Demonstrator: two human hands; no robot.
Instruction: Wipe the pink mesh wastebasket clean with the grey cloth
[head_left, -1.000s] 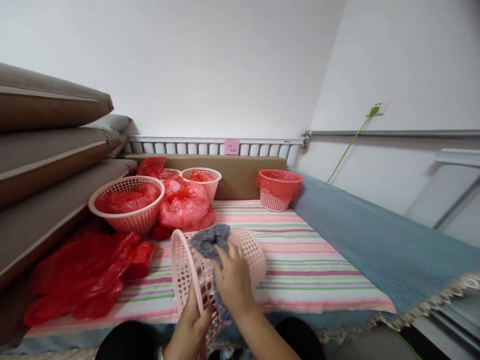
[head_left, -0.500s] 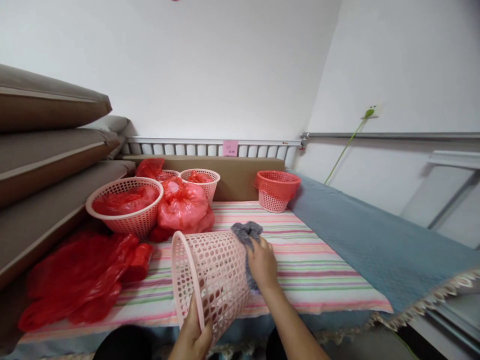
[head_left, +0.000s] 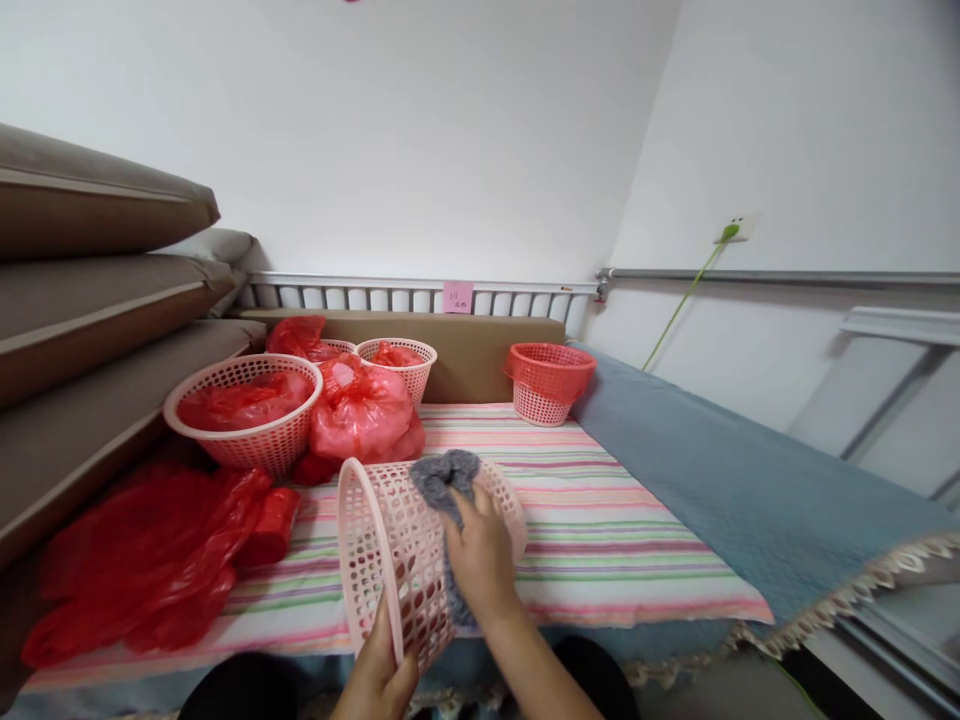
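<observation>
The pink basket [head_left: 412,535] lay tipped on its side above the near edge of the striped cloth [head_left: 615,540], its open mouth turned to the left and its base to the right. The left hand [head_left: 381,672] was closed on the lower part of its rim. The right hand [head_left: 484,550] held a grey rag [head_left: 446,478] flat against the perforated wall, fingers bent over it, and part of the rag hung down between palm and basket.

Left of these, a heap of red plastic bags [head_left: 150,570] lay spread on the cloth, with a red roll [head_left: 271,527] just beside it. Behind them stood a wide pink basket [head_left: 266,445] with red plastic inside, upright, and next to it sat a full red bag [head_left: 364,415]. A smaller pink basket [head_left: 420,382] with more red plastic stood farther back, before a brown cushion [head_left: 484,360]. Well apart, toward the right, was a two-coloured basket stack [head_left: 551,375]; it was probably a red one set into a pink one, though the join was hard to make out. Thick grey-brown cushions [head_left: 97,295] were piled along the left side.
</observation>
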